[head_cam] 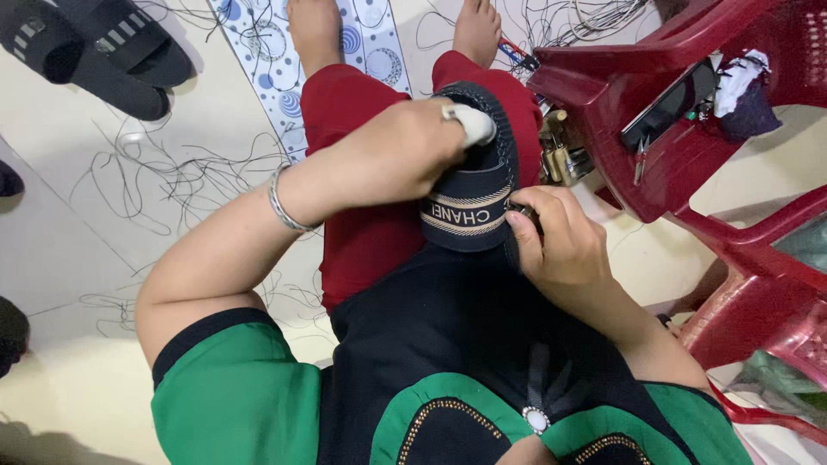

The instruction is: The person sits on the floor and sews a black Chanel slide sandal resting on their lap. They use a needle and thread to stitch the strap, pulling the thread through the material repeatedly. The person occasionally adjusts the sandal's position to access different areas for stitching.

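The dark slide sandal (pixel 472 185) rests on the person's lap, over the red trousers (pixel 362 232), with its wide banded strap facing the camera and its sole edge turned upward. The left hand (pixel 392 155) wraps over the toe end, fingers curled shut around the sandal, one fingertip covered by a white guard (pixel 472 123). The right hand (pixel 560 245) sits at the strap's lower right corner, thumb and fingers pinched together on a small dark item there — too hidden to identify. For work at that corner, the left hand's grip should hold the sandal firm against the thigh so the strap edge does not twist, and the right hand's pinch should stay close to the seam — judged from the pose alone. Loose dark threads (pixel 164 172) litter the pale floor (pixel 69 224); another pair of sandals (pixel 95 47) lies at upper left, and a red plastic chair (pixel 689 129) stands just beside the right knee.
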